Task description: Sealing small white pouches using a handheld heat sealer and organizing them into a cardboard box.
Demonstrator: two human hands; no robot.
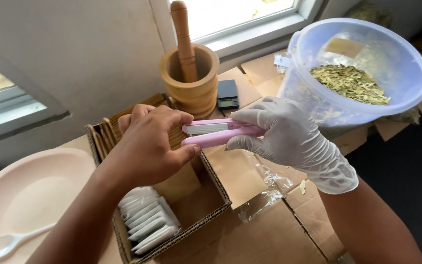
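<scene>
Keep gloved right hand (289,139) clamped on pink mini sealer (221,133), bare left hand (150,142) pinching its far-left end, steady above open cardboard box (211,181) of white sachets (147,222).

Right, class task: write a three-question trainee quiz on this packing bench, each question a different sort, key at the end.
1. True or false: the right hand wears a white glove.
2. What fills the clear plastic bowl? A) dried green leaves B) water C) white sachets
3. Fill in: the wooden pestle stands in the ____.

Key
1. True; the left hand is bare, and both grip the pink handheld sealer.
2. A, dried green leaves.
3. Wooden mortar, behind the cardboard box of white sachets.
</scene>
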